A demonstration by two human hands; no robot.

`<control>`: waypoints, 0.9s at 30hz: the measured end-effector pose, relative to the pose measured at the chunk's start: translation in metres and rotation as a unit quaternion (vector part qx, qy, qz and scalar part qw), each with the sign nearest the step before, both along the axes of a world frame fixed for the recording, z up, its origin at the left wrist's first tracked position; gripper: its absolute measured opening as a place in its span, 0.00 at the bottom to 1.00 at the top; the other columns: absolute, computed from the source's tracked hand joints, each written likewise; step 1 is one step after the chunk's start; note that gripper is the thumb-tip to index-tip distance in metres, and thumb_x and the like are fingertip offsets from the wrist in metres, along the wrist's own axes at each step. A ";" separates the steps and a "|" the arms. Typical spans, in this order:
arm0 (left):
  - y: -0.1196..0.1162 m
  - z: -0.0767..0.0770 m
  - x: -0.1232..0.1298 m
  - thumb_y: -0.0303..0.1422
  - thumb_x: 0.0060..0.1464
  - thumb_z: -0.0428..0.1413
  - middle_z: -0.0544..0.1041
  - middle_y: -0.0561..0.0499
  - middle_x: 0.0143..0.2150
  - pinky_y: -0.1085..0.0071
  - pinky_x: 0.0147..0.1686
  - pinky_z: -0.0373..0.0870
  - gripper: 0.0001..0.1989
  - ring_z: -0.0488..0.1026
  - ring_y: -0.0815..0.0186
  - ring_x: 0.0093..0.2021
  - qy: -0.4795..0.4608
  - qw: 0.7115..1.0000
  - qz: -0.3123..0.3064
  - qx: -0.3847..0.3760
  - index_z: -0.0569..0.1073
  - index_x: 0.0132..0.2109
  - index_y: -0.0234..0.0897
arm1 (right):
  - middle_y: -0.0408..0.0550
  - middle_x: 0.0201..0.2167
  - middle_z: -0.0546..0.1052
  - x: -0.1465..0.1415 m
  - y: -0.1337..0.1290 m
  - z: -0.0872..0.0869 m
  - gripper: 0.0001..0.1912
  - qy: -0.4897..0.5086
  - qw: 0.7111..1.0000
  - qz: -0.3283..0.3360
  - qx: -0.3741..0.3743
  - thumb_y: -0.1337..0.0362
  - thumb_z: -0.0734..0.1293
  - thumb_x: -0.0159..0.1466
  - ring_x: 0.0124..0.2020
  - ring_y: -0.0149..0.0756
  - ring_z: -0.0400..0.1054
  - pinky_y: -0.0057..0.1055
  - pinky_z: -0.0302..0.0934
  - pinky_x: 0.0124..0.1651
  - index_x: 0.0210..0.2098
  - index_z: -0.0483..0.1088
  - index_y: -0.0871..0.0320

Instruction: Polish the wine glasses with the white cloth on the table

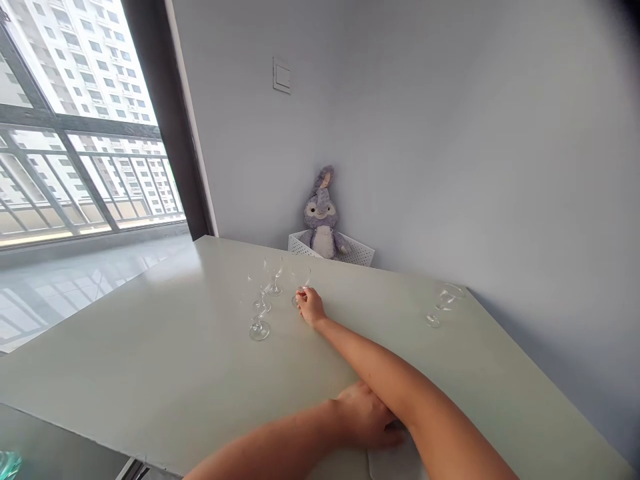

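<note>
Far out over the table, my right hand (310,305) pinches the stem of a clear stemmed glass (301,275), whose foot is near the tabletop. Just left of it stand several similar glasses, among them a rear one (275,277) and a front one (259,329). My left hand (367,417) is low in the view, partly under my right forearm, its fingers blurred and partly hidden. Beside its fingertips lies a pale flat object (397,460), mostly covered by my arms. Another stemmed glass (444,300) is at the right, near the table's back edge.
The pale green table (150,360) reaches the wall. Behind it, a grey plush rabbit (323,223) sits in a white perforated basket (361,253). A wall switch (282,76) is above. Large windows are at the left. A teal glassy object (9,463) shows at the bottom left.
</note>
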State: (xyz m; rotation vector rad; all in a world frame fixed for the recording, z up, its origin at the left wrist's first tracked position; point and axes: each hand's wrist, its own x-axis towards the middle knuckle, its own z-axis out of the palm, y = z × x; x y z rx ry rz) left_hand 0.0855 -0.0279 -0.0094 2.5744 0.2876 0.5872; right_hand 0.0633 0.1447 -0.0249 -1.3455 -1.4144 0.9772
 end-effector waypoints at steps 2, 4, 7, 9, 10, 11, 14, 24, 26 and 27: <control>-0.001 -0.002 0.001 0.34 0.51 0.49 0.71 0.49 0.51 0.63 0.50 0.63 0.20 0.66 0.56 0.52 0.009 1.000 0.013 0.002 0.64 0.53 0.42 | 0.47 0.40 0.68 -0.009 0.005 0.002 0.09 0.004 1.000 0.007 -0.002 0.67 0.61 0.56 0.23 0.26 0.64 0.20 0.57 0.15 0.37 0.68 0.56; -0.002 -0.004 0.001 0.34 0.53 0.47 0.71 0.49 0.50 0.64 0.50 0.63 0.19 0.66 0.57 0.51 0.008 1.000 0.011 0.009 0.64 0.53 0.41 | 0.47 0.40 0.68 -0.014 0.007 0.004 0.09 0.012 1.000 0.011 -0.006 0.68 0.62 0.55 0.23 0.25 0.64 0.19 0.57 0.16 0.36 0.68 0.56; 0.000 -0.006 0.001 0.34 0.52 0.49 0.70 0.49 0.52 0.65 0.52 0.60 0.20 0.64 0.57 0.53 -0.002 1.000 -0.003 0.020 0.64 0.53 0.40 | 0.46 0.42 0.66 -0.012 0.004 0.005 0.14 0.035 0.999 0.013 -0.014 0.70 0.63 0.52 0.23 0.24 0.65 0.21 0.61 0.19 0.39 0.67 0.55; 0.002 -0.005 0.000 0.34 0.51 0.51 0.68 0.49 0.54 0.65 0.54 0.58 0.21 0.62 0.58 0.55 -0.012 0.999 -0.017 0.029 0.64 0.53 0.39 | 0.46 0.44 0.66 -0.001 -0.003 0.005 0.19 0.056 0.998 0.007 -0.021 0.70 0.63 0.50 0.23 0.23 0.66 0.23 0.64 0.23 0.43 0.65 0.54; 0.003 -0.005 0.000 0.33 0.50 0.51 0.68 0.49 0.54 0.66 0.55 0.56 0.21 0.61 0.58 0.56 -0.015 0.999 -0.022 0.032 0.65 0.52 0.39 | 0.46 0.44 0.66 0.008 -0.008 0.004 0.20 0.066 0.998 0.001 -0.023 0.70 0.64 0.50 0.22 0.23 0.66 0.24 0.65 0.24 0.43 0.65 0.54; 0.004 -0.005 0.000 0.33 0.50 0.52 0.69 0.50 0.53 0.66 0.55 0.56 0.20 0.62 0.59 0.55 -0.015 0.999 -0.026 0.033 0.66 0.52 0.39 | 0.46 0.43 0.67 0.020 -0.015 0.003 0.20 0.076 0.997 -0.010 -0.023 0.70 0.64 0.49 0.22 0.23 0.67 0.25 0.66 0.24 0.43 0.65 0.55; 0.006 -0.004 0.000 0.33 0.49 0.53 0.72 0.50 0.50 0.65 0.54 0.56 0.18 0.65 0.61 0.52 -0.002 0.999 -0.028 0.024 0.68 0.50 0.40 | 0.47 0.40 0.69 0.070 -0.038 -0.001 0.17 0.102 0.992 -0.078 -0.009 0.67 0.64 0.49 0.22 0.26 0.68 0.25 0.66 0.24 0.39 0.66 0.57; 0.006 0.004 -0.002 0.32 0.49 0.54 0.68 0.51 0.53 0.61 0.53 0.56 0.17 0.62 0.60 0.54 0.005 1.000 -0.019 -0.012 0.69 0.48 0.42 | 0.37 0.28 0.63 0.259 -0.097 -0.001 0.14 0.134 0.878 -0.458 0.038 0.62 0.64 0.48 0.18 0.22 0.62 0.20 0.61 0.21 0.34 0.57 0.56; 0.006 0.006 -0.002 0.32 0.49 0.54 0.68 0.51 0.53 0.62 0.53 0.56 0.17 0.61 0.60 0.54 0.010 1.000 -0.021 -0.014 0.69 0.48 0.42 | 0.38 0.30 0.64 0.279 -0.093 0.007 0.18 0.132 0.870 -0.474 0.020 0.64 0.65 0.48 0.19 0.22 0.63 0.20 0.62 0.21 0.37 0.57 0.55; 0.006 0.006 -0.002 0.32 0.49 0.54 0.68 0.51 0.53 0.62 0.53 0.56 0.17 0.61 0.61 0.54 0.012 1.000 -0.021 -0.016 0.69 0.48 0.42 | 0.39 0.31 0.65 0.286 -0.090 0.011 0.19 0.130 0.873 -0.469 0.008 0.65 0.66 0.47 0.19 0.22 0.63 0.21 0.62 0.21 0.38 0.58 0.55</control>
